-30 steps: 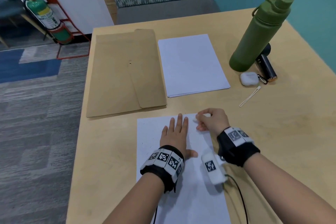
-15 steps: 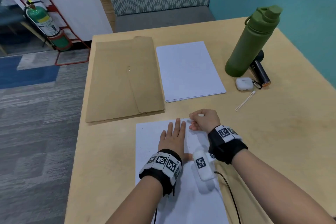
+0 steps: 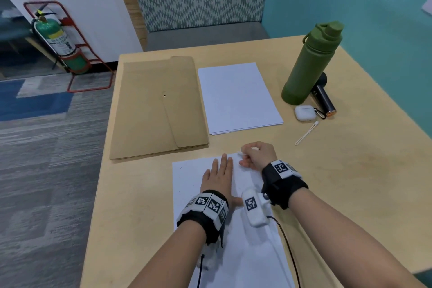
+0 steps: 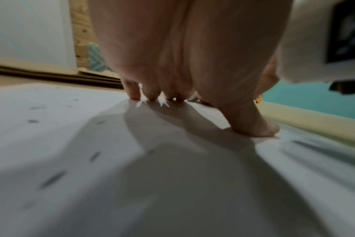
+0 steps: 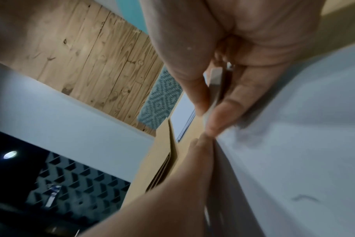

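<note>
Your left grip (image 3: pixel 217 175) is still lying flat on the white sheet (image 3: pixel 187 182), fingers straight and pressing it to the worktop (image 3: pixel 350 182) — it is keeping the place it had a second ago. Your right grip (image 3: pixel 257 154) is pinching the sheet's far right corner between thumb and forefinger (the right wrist view shows the paper edge raised between them), and it is now sitting a little closer to the left fingertips than before. The sheet is lying at the near edge, under both wrists. Just beyond its far edge a brown envelope (image 3: pixel 152 105) is lying, and a stack of white paper (image 3: pixel 238 96) is sitting beside it — straight ahead of the right grip. Well off to the right a green bottle (image 3: pixel 306 65) is standing, with a white earbud case (image 3: pixel 304 112) near its foot.
</note>
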The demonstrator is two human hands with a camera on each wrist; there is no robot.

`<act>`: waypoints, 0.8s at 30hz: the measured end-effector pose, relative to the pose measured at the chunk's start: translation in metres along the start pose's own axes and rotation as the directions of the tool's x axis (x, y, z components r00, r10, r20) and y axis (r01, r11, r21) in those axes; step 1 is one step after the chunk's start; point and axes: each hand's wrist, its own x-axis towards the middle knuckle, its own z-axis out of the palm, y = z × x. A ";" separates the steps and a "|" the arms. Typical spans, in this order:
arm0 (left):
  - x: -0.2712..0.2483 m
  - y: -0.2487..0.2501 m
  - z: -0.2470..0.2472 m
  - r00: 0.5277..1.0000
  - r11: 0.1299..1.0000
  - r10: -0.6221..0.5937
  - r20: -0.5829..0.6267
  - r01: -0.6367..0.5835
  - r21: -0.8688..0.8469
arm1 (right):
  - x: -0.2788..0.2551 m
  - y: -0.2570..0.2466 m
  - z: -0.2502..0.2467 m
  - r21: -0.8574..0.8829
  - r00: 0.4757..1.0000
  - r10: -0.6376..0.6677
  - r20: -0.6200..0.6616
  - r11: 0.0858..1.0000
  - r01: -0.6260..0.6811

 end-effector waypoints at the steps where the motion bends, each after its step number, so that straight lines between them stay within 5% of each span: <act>1: -0.001 -0.003 -0.002 1.000 0.995 0.016 -0.026 -0.018 -0.097 | -0.003 0.000 -0.005 0.042 1.000 0.002 -0.010 0.999 -0.002; 4: -0.016 -0.023 -0.014 0.983 0.805 -0.081 -0.163 -0.032 -0.592 | -0.013 0.007 -0.025 0.104 0.998 0.042 0.055 0.993 -0.048; 7: -0.038 -0.058 -0.018 0.920 0.699 -0.292 -0.263 0.017 -0.715 | -0.022 0.014 -0.043 0.092 0.995 0.047 0.087 0.994 -0.055; 13: -0.068 -0.102 -0.011 0.897 0.802 -0.351 -0.268 0.141 -0.581 | -0.037 0.019 -0.036 -0.022 0.982 -0.005 0.186 1.000 0.009; 16: -0.069 -0.111 -0.006 0.934 0.912 -0.175 -0.311 0.034 -0.410 | -0.047 0.019 -0.014 -0.155 0.967 -0.037 0.253 0.985 0.079; 18: -0.070 -0.111 -0.001 0.985 0.983 -0.050 -0.165 0.019 -0.182 | -0.054 0.022 0.003 -0.282 0.947 -0.042 0.318 0.950 0.137; 20: -0.071 -0.106 0.000 0.998 0.998 -0.054 -0.015 0.054 -0.025 | -0.063 0.026 0.018 -0.410 0.906 -0.021 0.422 0.887 0.211; 24: -0.067 -0.101 0.001 0.994 0.996 -0.085 0.069 0.082 0.040 | -0.075 0.025 0.042 -0.537 0.813 0.069 0.579 0.782 0.316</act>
